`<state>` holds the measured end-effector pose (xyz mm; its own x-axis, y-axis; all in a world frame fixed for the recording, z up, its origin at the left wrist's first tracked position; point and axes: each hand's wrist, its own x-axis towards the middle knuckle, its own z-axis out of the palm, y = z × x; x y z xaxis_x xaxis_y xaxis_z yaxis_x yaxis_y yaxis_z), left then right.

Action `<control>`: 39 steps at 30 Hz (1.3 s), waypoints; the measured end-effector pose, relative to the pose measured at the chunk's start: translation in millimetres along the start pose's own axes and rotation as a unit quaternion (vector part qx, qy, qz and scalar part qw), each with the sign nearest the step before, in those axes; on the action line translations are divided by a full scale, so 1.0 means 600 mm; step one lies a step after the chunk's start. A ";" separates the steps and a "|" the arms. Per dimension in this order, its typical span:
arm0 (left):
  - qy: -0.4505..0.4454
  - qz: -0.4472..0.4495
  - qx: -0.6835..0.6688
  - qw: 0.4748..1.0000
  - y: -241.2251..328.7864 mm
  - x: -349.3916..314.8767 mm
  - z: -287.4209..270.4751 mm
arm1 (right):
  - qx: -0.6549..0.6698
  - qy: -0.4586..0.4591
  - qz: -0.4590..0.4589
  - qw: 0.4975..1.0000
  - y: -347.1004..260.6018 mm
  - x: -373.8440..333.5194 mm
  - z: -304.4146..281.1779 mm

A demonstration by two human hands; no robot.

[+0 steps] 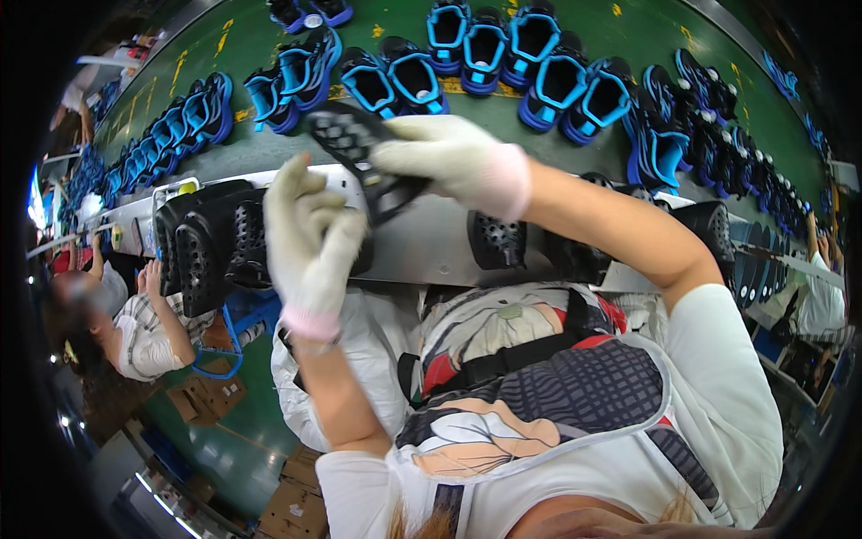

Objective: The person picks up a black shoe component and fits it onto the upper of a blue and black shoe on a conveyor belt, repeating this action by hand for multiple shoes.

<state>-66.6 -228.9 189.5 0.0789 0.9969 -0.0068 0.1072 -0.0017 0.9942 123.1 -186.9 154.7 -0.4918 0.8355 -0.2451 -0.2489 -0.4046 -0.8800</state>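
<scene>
My right hand (453, 160), in a white glove with a pink cuff, grips a black shoe-shaped piece (341, 139) over the bench. A lattice of grey-looking holes or lugs covers its far end; its nearer end is blurred. Just left of it, my left hand (314, 242), gloved the same way, is raised with its fingers apart and slightly bent. Nothing shows in that hand, and I cannot tell whether its fingertips touch the piece. Black perforated shoe-shaped pieces (199, 260) stand beside my left hand. Another black perforated piece (498, 238) rests on the bench below my right forearm.
A grey metal bench (422, 247) runs across in front of me. Beyond it, many black-and-blue shoes (485, 49) stand in rows on a green surface (377, 18). At left sit a co-worker (148, 341), a blue stool (247, 314) and cardboard boxes (206, 395).
</scene>
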 end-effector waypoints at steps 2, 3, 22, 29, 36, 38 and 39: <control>-0.037 -0.048 -0.158 0.985 -0.095 0.036 0.016 | 0.103 -0.018 0.033 0.994 0.007 -0.015 -0.027; -0.106 -0.025 -0.320 0.941 -0.141 0.046 0.025 | 0.133 -0.030 0.048 0.990 0.011 -0.017 -0.035; 0.167 -0.141 -0.423 0.879 -0.275 0.205 0.088 | -0.693 0.073 0.064 0.714 0.025 0.075 -0.039; 0.238 -0.148 -0.151 0.948 -0.294 0.269 0.099 | -0.695 0.089 0.146 0.699 0.024 0.148 -0.074; 0.207 0.048 0.186 0.959 -0.358 0.221 0.108 | -0.777 0.024 0.240 0.581 -0.018 0.290 -0.113; 0.201 0.108 0.213 0.950 -0.364 0.225 0.114 | -0.814 0.017 0.198 0.546 -0.012 0.323 -0.084; 0.184 0.106 0.222 0.952 -0.358 0.229 0.118 | -0.817 0.025 0.200 0.540 0.000 0.342 -0.083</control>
<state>-8.8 -97.2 -32.5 -0.1982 0.9307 0.3074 0.5412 -0.1575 0.8260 64.0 3.0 84.1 -0.2011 0.8283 -0.5229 0.9576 0.2787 0.0731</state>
